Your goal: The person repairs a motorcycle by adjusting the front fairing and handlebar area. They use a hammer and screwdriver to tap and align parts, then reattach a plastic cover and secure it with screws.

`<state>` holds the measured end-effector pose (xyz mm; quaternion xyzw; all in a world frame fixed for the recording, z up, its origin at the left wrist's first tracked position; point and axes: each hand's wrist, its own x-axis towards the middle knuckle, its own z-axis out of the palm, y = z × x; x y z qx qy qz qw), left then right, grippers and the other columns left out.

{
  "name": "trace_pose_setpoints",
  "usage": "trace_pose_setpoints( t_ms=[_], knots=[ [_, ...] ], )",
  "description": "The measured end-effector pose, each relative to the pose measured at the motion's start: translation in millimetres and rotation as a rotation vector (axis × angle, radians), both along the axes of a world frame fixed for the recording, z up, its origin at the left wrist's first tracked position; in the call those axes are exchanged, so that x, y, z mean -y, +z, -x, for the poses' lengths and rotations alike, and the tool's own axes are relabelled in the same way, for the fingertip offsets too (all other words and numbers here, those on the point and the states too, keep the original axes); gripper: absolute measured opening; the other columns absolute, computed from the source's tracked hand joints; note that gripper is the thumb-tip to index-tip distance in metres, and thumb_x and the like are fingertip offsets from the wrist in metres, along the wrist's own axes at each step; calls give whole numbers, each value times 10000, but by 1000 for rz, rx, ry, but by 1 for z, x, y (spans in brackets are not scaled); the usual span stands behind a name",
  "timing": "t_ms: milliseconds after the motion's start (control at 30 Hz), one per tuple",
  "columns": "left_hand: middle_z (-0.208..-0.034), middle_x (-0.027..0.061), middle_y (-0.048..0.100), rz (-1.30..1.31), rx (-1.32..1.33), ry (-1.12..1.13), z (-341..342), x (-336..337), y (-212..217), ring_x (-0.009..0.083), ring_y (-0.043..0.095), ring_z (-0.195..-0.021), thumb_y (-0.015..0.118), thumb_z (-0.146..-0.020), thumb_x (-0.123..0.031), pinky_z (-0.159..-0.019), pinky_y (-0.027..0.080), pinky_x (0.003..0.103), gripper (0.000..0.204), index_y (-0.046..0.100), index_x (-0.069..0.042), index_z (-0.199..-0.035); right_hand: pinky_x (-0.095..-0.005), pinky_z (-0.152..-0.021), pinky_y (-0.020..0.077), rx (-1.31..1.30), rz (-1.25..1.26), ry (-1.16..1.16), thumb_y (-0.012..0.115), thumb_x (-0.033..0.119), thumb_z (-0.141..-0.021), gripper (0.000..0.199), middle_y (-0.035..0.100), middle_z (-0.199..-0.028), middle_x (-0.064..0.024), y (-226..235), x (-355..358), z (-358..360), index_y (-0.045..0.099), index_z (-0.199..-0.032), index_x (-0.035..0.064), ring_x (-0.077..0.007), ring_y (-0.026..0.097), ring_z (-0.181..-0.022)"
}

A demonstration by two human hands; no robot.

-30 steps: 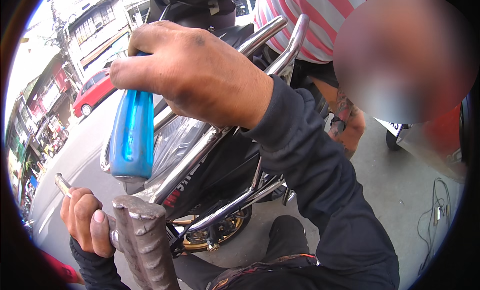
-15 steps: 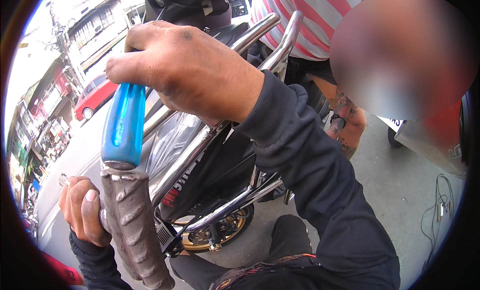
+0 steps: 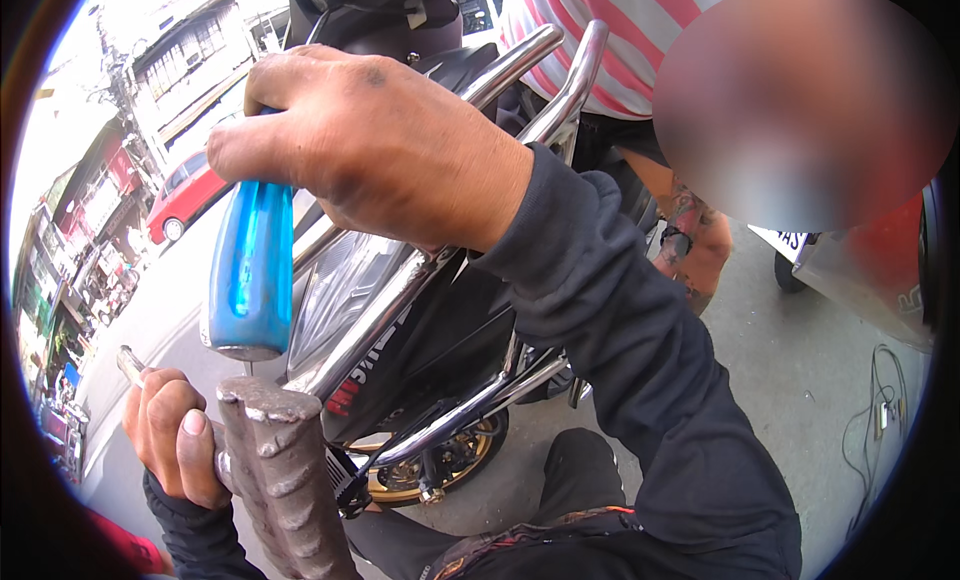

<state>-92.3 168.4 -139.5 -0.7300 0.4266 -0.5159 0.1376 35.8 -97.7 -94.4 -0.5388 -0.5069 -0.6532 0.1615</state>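
The scene is outdoors on a grey concrete pavement [image 3: 800, 380] beside a street, with shopfronts and a parked red car [image 3: 185, 195] at the left edge. A black motorcycle [image 3: 440, 330] with chrome tube guard rails [image 3: 400, 300] and a gold-coloured wheel hub stands on the pavement, and another person in a pink-and-white striped shirt [image 3: 620, 30] stands behind it near the top edge. The right hand [image 3: 370, 145] is clenched, its fingers wrapped tightly over the top of a translucent blue plastic tool handle [image 3: 250, 270] that hangs upright, its lower end just above the top of a thick ribbed grey steel bar [image 3: 285, 470]. The left hand [image 3: 175, 440], in the lower left corner, has its fingers closed around this bar low down, and a thin metal rod [image 3: 130, 365] sticks out above its knuckles; whether the hand grips that too I cannot tell. Compared with a second ago, the ribbed bar stands more upright and nearer the camera, and the blue handle sits closer to the bar's top than it did half a second ago, while the right hand's grip looks unchanged.
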Motion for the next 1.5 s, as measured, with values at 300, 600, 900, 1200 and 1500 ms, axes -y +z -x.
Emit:
trace_pose_setpoints(
  t_ms=[300,600,900,1200,1500],
  knots=[
    [-833,149,484,-14,-7,1,2,2,1,263,502,-620,595,-846,-90,-543,397,421,512,319,-91,-1278,-436,-861,564,-44,15,20,634,174,-893,178,679,-964,-166,-1,3,0,732,-1041,158,-359,682,-987],
    [-839,163,492,-33,53,-13,-2,4,4,262,498,-620,604,-843,-79,-518,364,408,536,332,-46,-1304,-435,-856,548,9,6,50,641,148,-879,178,678,-930,-170,1,3,-4,733,-1031,145,-357,683,-956],
    [-841,162,495,-16,42,-17,2,9,6,271,504,-633,612,-825,-53,-532,365,404,545,339,-59,-1297,-432,-882,549,6,16,18,670,154,-877,190,688,-951,-180,3,3,-2,733,-1055,138,-351,690,-968],
    [-954,214,666,160,-47,-12,-2,-11,2,378,645,-833,597,-812,-30,-749,497,496,274,580,43,-1075,-414,-844,554,-41,28,-47,685,32,-814,311,662,-958,-155,7,10,0,692,-1111,121,-347,679,-943],
    [-788,127,480,119,-190,-17,11,-4,3,253,498,-618,533,-866,-135,-540,379,411,308,397,-143,-1142,-436,-867,553,-15,41,-9,633,145,-882,170,681,-940,-155,7,7,0,719,-1028,140,-345,688,-956]
  ],
)
